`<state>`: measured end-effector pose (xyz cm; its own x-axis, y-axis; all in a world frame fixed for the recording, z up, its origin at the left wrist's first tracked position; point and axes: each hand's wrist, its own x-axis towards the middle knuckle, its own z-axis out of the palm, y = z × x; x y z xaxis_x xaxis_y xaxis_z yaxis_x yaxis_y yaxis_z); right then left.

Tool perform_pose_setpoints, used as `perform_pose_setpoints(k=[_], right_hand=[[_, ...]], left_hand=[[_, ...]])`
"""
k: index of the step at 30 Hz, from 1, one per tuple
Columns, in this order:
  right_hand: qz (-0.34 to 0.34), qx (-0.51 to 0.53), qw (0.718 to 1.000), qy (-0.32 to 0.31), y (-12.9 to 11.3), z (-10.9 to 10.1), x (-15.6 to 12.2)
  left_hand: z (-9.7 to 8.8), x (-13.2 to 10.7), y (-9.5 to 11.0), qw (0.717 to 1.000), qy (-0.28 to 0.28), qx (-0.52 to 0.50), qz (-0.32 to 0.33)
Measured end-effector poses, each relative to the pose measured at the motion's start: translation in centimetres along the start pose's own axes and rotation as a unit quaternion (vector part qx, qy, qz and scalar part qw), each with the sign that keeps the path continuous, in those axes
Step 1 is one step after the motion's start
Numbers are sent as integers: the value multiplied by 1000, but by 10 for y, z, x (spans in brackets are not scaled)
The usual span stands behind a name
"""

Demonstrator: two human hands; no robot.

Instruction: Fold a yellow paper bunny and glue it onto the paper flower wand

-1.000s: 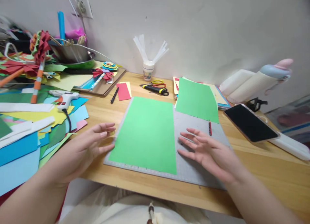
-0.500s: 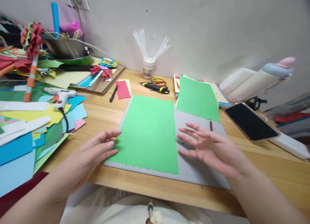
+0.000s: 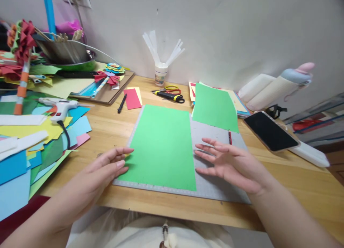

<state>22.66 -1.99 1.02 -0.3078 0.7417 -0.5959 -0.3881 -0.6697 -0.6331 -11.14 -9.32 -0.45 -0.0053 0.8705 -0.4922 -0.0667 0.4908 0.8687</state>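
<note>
A green paper sheet (image 3: 162,146) lies flat on a grey cutting mat (image 3: 212,185) in front of me. My left hand (image 3: 99,173) is open, fingers stretched, its tips at the sheet's left edge. My right hand (image 3: 232,165) hovers open with spread fingers over the mat, just right of the sheet. Neither hand holds anything. A second green sheet (image 3: 215,106) lies further back on the right, partly over the mat. A small red pen (image 3: 230,137) rests on the mat beyond my right hand.
Left: a heap of coloured paper (image 3: 32,147), a glue gun (image 3: 59,108), a metal bowl (image 3: 64,54). At the back: a cup of white strips (image 3: 160,73), scissors (image 3: 169,92), a black pen (image 3: 122,103), a red card (image 3: 132,98). Right: a phone (image 3: 270,131).
My left hand has slid right to the green sheet's left edge. My right hand has shifted slightly. The view has turned a little.
</note>
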Motion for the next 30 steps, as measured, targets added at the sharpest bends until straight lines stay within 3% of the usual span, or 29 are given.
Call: perform_pose_setpoints(k=[9, 12, 14, 16, 19, 22, 24, 27, 30], right_hand=[[19, 25, 999, -19, 17, -8, -2], [10, 33, 999, -12, 22, -5, -1], [-3, 44, 999, -12, 25, -2, 0], [-21, 57, 998, -14, 30, 4, 1], [-53, 76, 996, -19, 36, 14, 2], [-85, 79, 993, -35, 40, 23, 0], [-113, 65, 990, -56, 42, 26, -4], [-162, 24, 984, -74, 44, 22, -14], [-206, -17, 977, -60, 48, 10, -23]], left_hand=[[-6, 1, -7, 999, 4, 40, 5], [0, 1, -6, 994, 23, 104, 24], [11, -1, -7, 980, 43, 181, 76], [25, -2, -10, 943, 65, 285, 156], [48, -1, -19, 848, 75, 460, 254], [68, 7, -23, 754, 56, 584, 296], [76, 13, -23, 708, 39, 636, 306], [81, 19, -21, 665, 18, 672, 325], [80, 18, -24, 648, 22, 670, 362]])
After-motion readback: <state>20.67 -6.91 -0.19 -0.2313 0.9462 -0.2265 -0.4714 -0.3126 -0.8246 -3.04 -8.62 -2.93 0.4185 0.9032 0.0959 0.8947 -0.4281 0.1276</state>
